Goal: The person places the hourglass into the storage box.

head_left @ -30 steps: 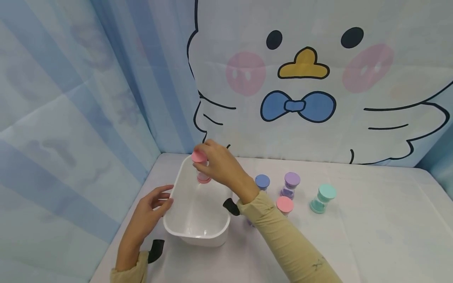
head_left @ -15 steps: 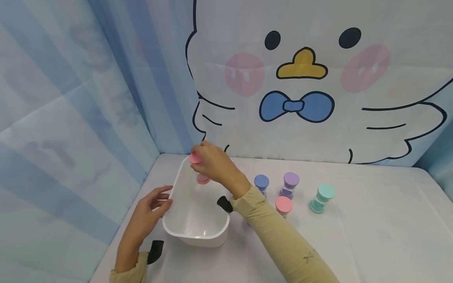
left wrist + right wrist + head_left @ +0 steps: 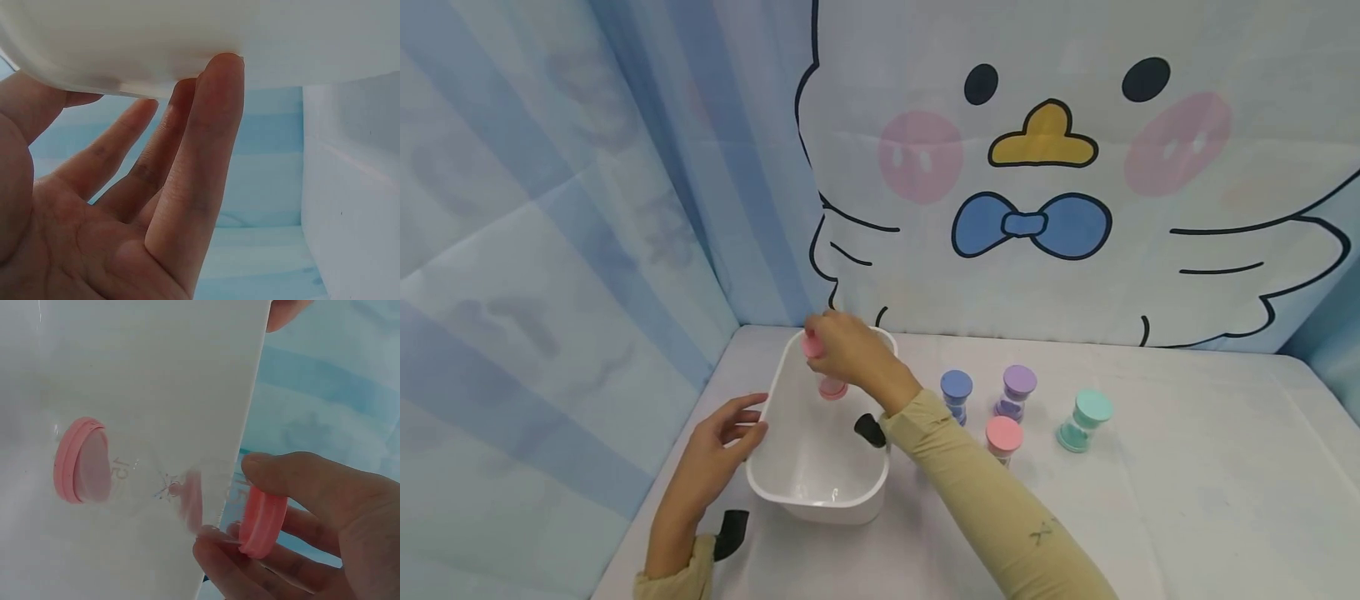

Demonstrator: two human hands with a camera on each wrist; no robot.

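My right hand [image 3: 850, 354] pinches a small clear hourglass timer with pink end caps [image 3: 826, 367], my thumb and fingers [image 3: 294, 478] curled round its upper pink cap while the timer hangs down into the far end of a white rectangular plastic tub [image 3: 790, 492]. In the right wrist view the timer [image 3: 187, 494] lies across the picture, its lower pink cap showing against the white inside of the tub [image 3: 156, 375] and its clear waist just visible between the caps; whether that lower cap touches the tub's floor I cannot tell. My left hand [image 3: 718, 454] rests at the tub's left wall, fingers straight and slightly spread, and the left wrist view shows my fingertips [image 3: 219, 75] touching the underside of the tub's rim [image 3: 125, 50]. The tub stands on a white cloth-covered tabletop [image 3: 1187, 500], near its back left corner. To the right of the tub, on the tabletop, four more little hourglass timers stand upright: one with blue caps [image 3: 956, 393], one with purple caps [image 3: 1017, 392], another with pink caps [image 3: 1003, 437], and one with mint-green caps [image 3: 1084, 421] furthest right. Behind everything hangs a fabric backdrop printed with a white cartoon bird wearing a blue bow tie [image 3: 1037, 192], and pale blue striped fabric [image 3: 550, 250] closes off the left side.
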